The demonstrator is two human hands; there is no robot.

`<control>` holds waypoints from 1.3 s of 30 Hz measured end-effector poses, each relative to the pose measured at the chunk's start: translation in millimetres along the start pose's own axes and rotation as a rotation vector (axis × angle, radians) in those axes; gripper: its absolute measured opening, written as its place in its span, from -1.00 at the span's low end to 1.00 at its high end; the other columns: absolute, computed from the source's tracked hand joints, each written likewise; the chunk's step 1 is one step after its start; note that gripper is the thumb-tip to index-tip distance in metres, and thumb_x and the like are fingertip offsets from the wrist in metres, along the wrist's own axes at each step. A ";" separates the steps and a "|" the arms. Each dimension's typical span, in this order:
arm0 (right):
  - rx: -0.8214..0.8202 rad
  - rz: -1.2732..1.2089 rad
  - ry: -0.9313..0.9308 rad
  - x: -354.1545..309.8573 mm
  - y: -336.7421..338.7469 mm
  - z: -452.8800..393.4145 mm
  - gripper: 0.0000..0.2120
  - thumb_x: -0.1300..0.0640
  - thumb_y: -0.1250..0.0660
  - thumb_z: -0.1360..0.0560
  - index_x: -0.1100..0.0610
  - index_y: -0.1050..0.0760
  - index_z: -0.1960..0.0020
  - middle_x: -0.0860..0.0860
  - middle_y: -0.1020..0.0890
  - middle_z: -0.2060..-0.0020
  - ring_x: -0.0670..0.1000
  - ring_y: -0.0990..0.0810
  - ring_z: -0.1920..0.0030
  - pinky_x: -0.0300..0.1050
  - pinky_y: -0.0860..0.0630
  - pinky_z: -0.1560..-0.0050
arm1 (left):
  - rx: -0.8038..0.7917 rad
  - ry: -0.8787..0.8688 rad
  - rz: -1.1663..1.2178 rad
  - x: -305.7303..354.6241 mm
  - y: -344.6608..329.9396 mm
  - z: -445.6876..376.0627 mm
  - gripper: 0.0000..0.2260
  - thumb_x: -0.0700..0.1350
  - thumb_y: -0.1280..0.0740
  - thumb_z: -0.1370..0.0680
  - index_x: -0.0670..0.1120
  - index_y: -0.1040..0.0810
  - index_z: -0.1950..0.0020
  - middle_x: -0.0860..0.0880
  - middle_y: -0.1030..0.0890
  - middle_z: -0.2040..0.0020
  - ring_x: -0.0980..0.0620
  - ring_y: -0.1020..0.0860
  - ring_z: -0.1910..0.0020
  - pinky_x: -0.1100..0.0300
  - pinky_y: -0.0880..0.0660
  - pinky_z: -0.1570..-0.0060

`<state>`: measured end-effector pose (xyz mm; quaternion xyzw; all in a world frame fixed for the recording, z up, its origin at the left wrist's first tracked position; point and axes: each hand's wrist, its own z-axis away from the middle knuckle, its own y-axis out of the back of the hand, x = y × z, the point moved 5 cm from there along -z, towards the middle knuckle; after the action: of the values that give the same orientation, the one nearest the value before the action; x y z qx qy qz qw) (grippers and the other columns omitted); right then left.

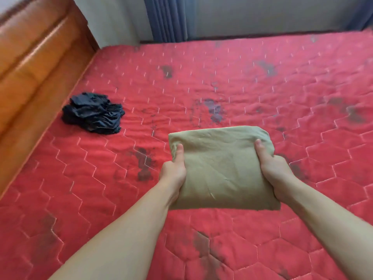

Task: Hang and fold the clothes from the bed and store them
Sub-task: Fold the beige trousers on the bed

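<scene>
Red quilted mattress (pixel 252 81) fills nearly the whole frame, stitched in a hexagon pattern with dark grey smudges scattered across it. Right at the centre, a little toward the lower right, I've got the folded khaki garment (pixel 220 168), a neat padded rectangle, creased a bit across its face. Whether it's lifted off the mattress or sitting on it I can't quite tell from here.

Left hand (pixel 174 170) has the garment's left edge: thumb lying flat on top of the cloth, pointing up the frame, the other fingers tucked underneath out of sight. Right hand (pixel 275 168) mirrors it on the right edge, thumb pressed on top, fingers wrapped under the fold. Both hands are closed round the bundle, one on each side, both bare forearms coming in from the bottom of the frame.

Over in the left middle of the frame, well apart from what I'm holding, there's a crumpled black garment (pixel 93 114) in a loose heap on the mattress, close to the bed's left edge.

Along the upper left runs the wooden headboard (pixel 34 63), orange-brown and glossy, blurred. At the top of the frame the pale wall (pixel 262 15) sits behind the far edge of the bed, with blue curtains (pixel 165 17) hanging at top centre and another strip of blue in the top right corner.
</scene>
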<state>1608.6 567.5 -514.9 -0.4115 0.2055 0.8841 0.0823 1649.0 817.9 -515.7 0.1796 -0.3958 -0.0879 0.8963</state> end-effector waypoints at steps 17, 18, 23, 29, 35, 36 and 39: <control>-0.214 -0.122 0.605 -388.0 92.9 297.8 -0.30 -0.39 -0.21 -0.44 0.20 -0.54 -0.22 0.13 -0.62 -0.08 0.13 -0.60 -0.06 0.04 -0.52 -0.21 | 0.383 -0.622 0.227 279.6 258.8 323.2 -0.31 0.31 0.00 -0.60 -0.26 -0.53 -0.28 -0.20 -0.60 -0.14 -0.17 -0.55 -0.10 0.06 -0.44 -0.19; -0.238 -0.127 0.632 -391.2 100.4 308.6 -0.31 -0.39 -0.21 -0.43 0.19 -0.54 -0.21 0.12 -0.63 -0.06 0.13 -0.61 -0.05 0.04 -0.53 -0.20 | 0.417 -0.631 0.230 278.1 262.8 340.8 -0.30 0.31 0.02 -0.60 -0.25 -0.53 -0.29 -0.19 -0.59 -0.16 -0.16 -0.54 -0.09 0.10 -0.42 -0.14; -0.371 -0.112 0.692 -387.4 110.1 362.6 -0.25 -0.43 -0.24 -0.39 0.20 -0.55 -0.21 0.11 -0.65 -0.02 0.13 -0.63 0.00 0.05 -0.55 -0.16 | 0.592 -0.645 0.218 246.5 279.5 424.8 -0.35 0.28 0.06 -0.62 -0.20 -0.53 -0.28 -0.13 -0.57 -0.16 -0.07 -0.48 -0.01 0.16 -0.33 -0.02; -0.633 0.027 0.749 -355.3 37.9 476.1 -0.34 -0.34 -0.21 -0.48 0.24 -0.50 -0.21 0.07 -0.59 0.15 0.07 -0.57 0.15 -0.07 -0.47 -0.01 | 0.838 -0.445 0.296 133.8 356.3 511.8 -0.31 0.27 0.05 -0.62 -0.28 -0.50 -0.32 -0.25 -0.52 -0.30 -0.17 -0.50 -0.26 0.15 -0.38 -0.16; -0.952 0.183 0.779 -283.7 -76.0 629.1 -0.24 -0.36 -0.16 -0.49 0.28 -0.43 -0.34 0.09 -0.57 0.08 0.11 -0.55 0.08 -0.07 -0.43 -0.02 | 1.086 -0.292 0.413 -18.5 462.5 613.8 -0.34 0.28 -0.03 -0.61 -0.26 -0.47 -0.35 -0.19 -0.51 -0.31 -0.16 -0.49 -0.29 0.19 -0.38 -0.20; -1.011 0.209 0.777 -269.4 -96.0 655.5 -0.24 -0.37 -0.16 -0.49 0.28 -0.42 -0.33 0.07 -0.57 0.12 0.09 -0.55 0.11 -0.07 -0.43 -0.01 | 1.102 -0.266 0.450 -46.3 476.4 631.6 -0.35 0.29 -0.06 -0.60 -0.22 -0.47 -0.37 -0.17 -0.52 -0.31 -0.14 -0.50 -0.26 0.16 -0.39 -0.21; -1.171 0.312 0.778 -220.2 -150.9 737.4 -0.20 -0.41 -0.15 -0.46 0.26 -0.41 -0.34 0.07 -0.57 0.11 0.10 -0.55 0.08 -0.03 -0.45 -0.05 | 1.153 -0.198 0.558 -132.6 515.1 680.6 -0.32 0.37 -0.13 -0.53 -0.17 -0.50 -0.32 -0.09 -0.58 -0.19 -0.06 -0.56 -0.09 0.08 -0.47 -0.16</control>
<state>1287.1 1026.7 33.5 -0.6391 -0.2317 0.6399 -0.3583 1063.5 1159.9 19.5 0.5133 -0.4922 0.3589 0.6046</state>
